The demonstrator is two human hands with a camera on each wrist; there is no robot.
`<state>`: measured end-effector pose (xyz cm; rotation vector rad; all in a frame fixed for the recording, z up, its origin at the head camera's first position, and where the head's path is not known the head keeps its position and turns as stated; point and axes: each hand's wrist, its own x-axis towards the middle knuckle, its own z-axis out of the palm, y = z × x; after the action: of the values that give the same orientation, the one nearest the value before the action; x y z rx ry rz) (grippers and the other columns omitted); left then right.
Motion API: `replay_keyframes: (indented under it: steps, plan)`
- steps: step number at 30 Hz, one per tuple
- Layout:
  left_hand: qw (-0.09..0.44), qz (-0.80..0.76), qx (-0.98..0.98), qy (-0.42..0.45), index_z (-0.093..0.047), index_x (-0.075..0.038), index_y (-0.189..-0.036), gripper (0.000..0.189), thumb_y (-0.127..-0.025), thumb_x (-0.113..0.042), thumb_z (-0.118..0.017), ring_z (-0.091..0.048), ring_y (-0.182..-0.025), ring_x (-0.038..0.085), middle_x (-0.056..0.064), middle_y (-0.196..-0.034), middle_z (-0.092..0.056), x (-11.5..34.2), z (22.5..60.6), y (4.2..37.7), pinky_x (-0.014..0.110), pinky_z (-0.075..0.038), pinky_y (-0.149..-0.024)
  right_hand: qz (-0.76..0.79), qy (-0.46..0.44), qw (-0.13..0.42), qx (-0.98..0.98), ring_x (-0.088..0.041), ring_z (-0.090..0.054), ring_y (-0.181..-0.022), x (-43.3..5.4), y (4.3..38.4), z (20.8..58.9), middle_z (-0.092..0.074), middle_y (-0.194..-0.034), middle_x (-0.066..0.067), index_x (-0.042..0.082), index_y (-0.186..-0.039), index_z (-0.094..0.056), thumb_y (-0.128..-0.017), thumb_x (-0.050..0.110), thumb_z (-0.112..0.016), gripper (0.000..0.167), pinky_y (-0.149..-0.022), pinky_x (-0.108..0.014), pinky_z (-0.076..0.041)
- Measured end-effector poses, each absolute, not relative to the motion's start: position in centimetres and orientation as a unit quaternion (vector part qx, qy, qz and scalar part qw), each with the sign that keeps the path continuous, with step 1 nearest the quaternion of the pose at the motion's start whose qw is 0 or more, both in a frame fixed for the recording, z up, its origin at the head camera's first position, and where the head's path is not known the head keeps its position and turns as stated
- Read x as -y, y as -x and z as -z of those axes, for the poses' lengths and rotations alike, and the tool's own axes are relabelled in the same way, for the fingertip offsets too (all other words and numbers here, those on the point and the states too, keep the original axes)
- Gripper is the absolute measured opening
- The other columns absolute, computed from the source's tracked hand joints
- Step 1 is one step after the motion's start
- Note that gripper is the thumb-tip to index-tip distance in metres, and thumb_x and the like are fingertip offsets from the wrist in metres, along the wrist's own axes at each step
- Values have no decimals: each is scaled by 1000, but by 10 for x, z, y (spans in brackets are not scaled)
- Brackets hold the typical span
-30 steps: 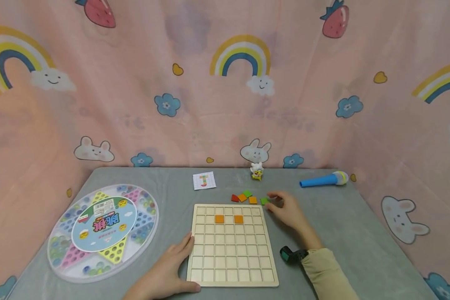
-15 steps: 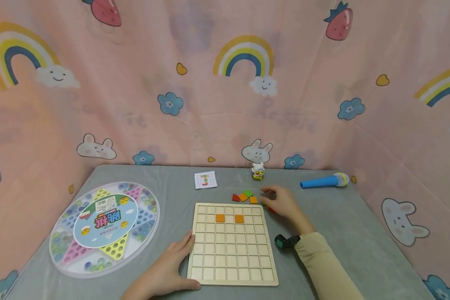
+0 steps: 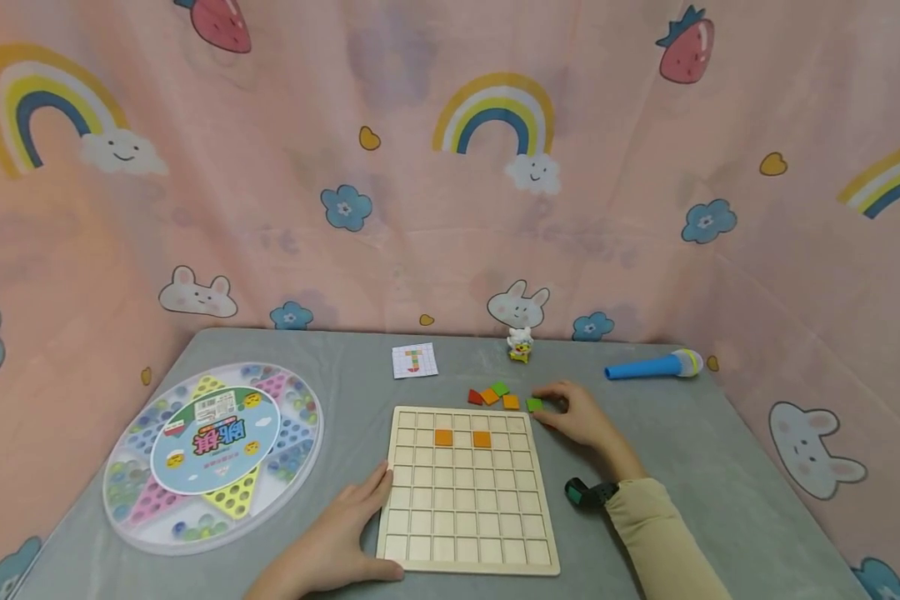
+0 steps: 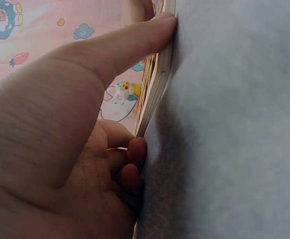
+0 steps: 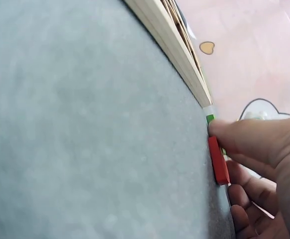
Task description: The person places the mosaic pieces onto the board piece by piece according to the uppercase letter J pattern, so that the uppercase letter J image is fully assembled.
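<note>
**Hands at the grid board, right fingers on a green tile**

A pink curtain [image 3: 450,167] printed with rainbows, bunnies and strawberries hangs behind and to both sides of a grey table [image 3: 720,467]. On the table, at 9 o'clock from the centre, lies a round marble game [image 3: 213,454] under a clear lid. The wooden grid board [image 3: 467,487] lies at the centre, towards 6 o'clock; two orange tiles [image 3: 443,437] sit in its second row, one cell apart.

The left hand [image 3: 330,546] lies at 7 o'clock of the board, thumb along the board's left edge, fingers curled under its near corner, so it grips the board [image 4: 154,84]. The right hand [image 3: 581,414] rests at 1 o'clock of the board, off its far right corner. Its fingertips touch a green tile [image 3: 534,404] on the table; the wrist view shows a finger pressed on that green tile [image 5: 210,118] with a red tile [image 5: 218,160] just beside it under the hand. Whether the tile is pinched or only touched I cannot tell.

At 2 o'clock lies a blue toy microphone [image 3: 648,366]. At 12 o'clock of the board lie a small pattern card [image 3: 415,360], loose tiles [image 3: 492,393] in red, orange and green, and a tiny figurine [image 3: 521,344] by the curtain.
</note>
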<state>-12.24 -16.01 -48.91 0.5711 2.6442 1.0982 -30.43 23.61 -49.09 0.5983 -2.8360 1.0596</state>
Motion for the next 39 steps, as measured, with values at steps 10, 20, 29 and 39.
replay_keyframes:
  steps: [10,20,29,39]
  plan:
    - [118,-374,-898,-199,-29,0,-166,125,-74,-55,-93,-35,-149,40,14,-177,-19,161,489,123,63,-40,-113,-317,-190,36,929,-41,-63,-116,-236,304,492,-68,-123,-21,0,-119,-77,-97,12,-77,25,-98,-60,-51]
    - [116,-375,-898,-199,-29,-1,-166,125,-74,-56,-93,-35,-149,40,13,-177,-19,162,492,124,62,-40,-113,-307,-181,30,934,-41,-63,-117,-232,302,489,-68,-124,-22,-1,-120,-76,-100,13,-74,24,-100,-60,-51]
    - [112,-374,-899,-198,-31,1,-165,124,-73,-54,-94,-37,-148,39,14,-176,-21,161,490,121,61,-41,-112,-309,-157,27,938,-30,-67,-98,-224,291,480,-68,-122,-20,1,-123,-74,-101,17,-73,27,-83,-49,-58]
    - [109,-379,-898,-195,-31,1,-165,124,-73,-53,-95,-37,-149,40,15,-176,-21,160,489,122,64,-40,-113,-312,-210,48,925,-24,-66,-99,-199,269,464,-72,-113,-9,5,-125,-74,-101,17,-75,27,-81,-41,-57]
